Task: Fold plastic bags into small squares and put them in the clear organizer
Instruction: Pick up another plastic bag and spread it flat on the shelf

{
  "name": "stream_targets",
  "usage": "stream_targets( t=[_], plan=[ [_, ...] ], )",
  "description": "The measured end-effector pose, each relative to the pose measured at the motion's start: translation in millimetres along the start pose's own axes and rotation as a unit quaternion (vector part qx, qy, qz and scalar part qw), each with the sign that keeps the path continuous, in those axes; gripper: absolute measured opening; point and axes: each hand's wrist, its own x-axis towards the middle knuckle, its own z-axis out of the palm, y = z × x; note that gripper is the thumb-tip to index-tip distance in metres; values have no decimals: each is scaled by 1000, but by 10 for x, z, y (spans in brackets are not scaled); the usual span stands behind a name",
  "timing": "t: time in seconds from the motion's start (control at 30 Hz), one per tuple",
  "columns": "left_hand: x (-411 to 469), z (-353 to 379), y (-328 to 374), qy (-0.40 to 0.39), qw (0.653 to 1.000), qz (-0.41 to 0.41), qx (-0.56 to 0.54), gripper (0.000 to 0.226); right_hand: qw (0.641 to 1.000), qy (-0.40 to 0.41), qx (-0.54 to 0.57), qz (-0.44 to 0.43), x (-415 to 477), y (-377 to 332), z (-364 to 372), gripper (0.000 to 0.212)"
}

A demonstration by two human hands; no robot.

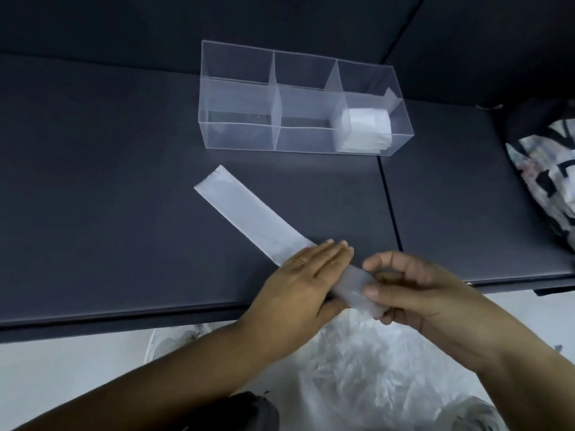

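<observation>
A plastic bag folded into a long narrow strip [249, 209] lies diagonally on the dark cushioned surface [109, 197]. My left hand [306, 275] presses flat on the strip's near part, fingers straight. My right hand [404, 290] pinches the strip's near end between thumb and fingers, lifting it slightly. The clear organizer [242, 132] stands behind, with three compartments visible in each row. A stack of folded white squares [367, 129] fills its front right compartment.
A pile of loose crumpled plastic bags [373, 368] lies below the surface's front edge, near my lap. A black-and-white patterned bag [544, 169] sits at the right edge. A seam [390, 213] splits the surface into two cushions.
</observation>
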Motion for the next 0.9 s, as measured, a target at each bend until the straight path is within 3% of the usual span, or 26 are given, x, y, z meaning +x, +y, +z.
stream_targets(
  t=[0.1,0.2,0.3,0.4,0.5,0.67,0.9],
  plan=[
    [29,-169,49,93,977,-70,-180,37,993,5,-29,-116,97,-200,48,43],
    [79,-402,-9,92,897,-177,-394,25,975,-12,-63,-212,379,-344,25,50],
    [115,-536,-241,136,787,-301,-521,22,970,-116,-118,-176,709,-296,123,34],
    [125,-613,-449,109,740,-296,-594,27,970,-107,-188,-113,980,-158,254,19],
    [146,-651,-651,137,749,-328,-560,26,976,-40,-196,-86,1105,-68,304,8],
    [231,-680,-908,207,749,-440,-451,18,972,34,-219,-77,1148,-19,361,9],
    [307,-781,-1122,260,821,-404,-308,7,972,44,-221,-66,1097,6,344,13]
  ],
)
